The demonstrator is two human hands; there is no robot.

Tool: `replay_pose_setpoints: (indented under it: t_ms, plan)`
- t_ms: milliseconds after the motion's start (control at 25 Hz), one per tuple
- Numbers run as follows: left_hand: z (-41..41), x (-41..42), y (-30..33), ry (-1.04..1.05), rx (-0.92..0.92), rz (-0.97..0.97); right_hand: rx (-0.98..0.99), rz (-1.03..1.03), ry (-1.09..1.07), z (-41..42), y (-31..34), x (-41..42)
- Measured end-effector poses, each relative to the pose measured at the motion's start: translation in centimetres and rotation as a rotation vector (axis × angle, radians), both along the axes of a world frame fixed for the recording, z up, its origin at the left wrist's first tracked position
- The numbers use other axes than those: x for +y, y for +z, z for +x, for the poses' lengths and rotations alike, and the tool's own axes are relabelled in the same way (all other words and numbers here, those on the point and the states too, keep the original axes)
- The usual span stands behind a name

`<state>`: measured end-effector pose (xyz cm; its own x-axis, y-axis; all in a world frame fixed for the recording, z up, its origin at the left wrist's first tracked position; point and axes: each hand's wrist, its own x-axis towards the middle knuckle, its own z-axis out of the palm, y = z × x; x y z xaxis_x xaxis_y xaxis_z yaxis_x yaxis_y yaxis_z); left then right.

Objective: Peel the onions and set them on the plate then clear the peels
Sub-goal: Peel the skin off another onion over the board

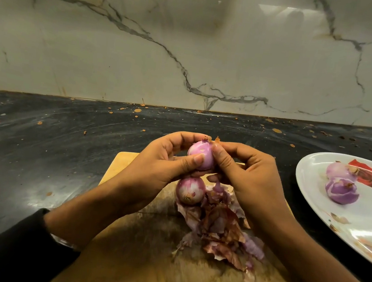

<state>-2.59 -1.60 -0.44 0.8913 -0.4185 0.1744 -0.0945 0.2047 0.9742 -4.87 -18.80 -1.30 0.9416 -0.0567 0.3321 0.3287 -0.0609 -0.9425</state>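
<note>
The left hand (166,159) is gripping a red onion (202,156) above the far edge of the cutting board (140,265), thumb pressing across the front, fingers curling over the stem tip. The right hand (244,172) is pinching a scrap of dry skin (217,140) at that same tip, thumb lying against the onion's right flank. The onion is looking mostly bare, pale pink with a few brown flecks clinging.

The onion's stem-to-root axis is running roughly upright, tip uppermost, so the last skin is sitting directly under the right hand's pinch. The plate (313,205) is lying off the board's right side, nearer the right hand, so that hand is probably the one to carry the onion across.

A second red onion (190,191) is resting on the board just below the hands, touching the peel pile (223,228), which is spreading toward the board's near right edge. Two peeled onions (341,191) are sitting on the plate's far part, touching each other. Peel scraps are also lying on the plate. Clearing is not yet started.
</note>
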Motion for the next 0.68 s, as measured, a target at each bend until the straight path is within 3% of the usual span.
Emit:
replay_pose_setpoints:
  t_ms: [400,680]
  plan:
    - [-0.1,-0.09,0.08,-0.008,0.018,0.007,0.008,-0.021,-0.07,0.25,-0.26,-0.47]
    - [-0.04,-0.15,0.02,0.007,0.057,-0.062,0.074,0.032,0.034,0.08,-0.19,-0.38]
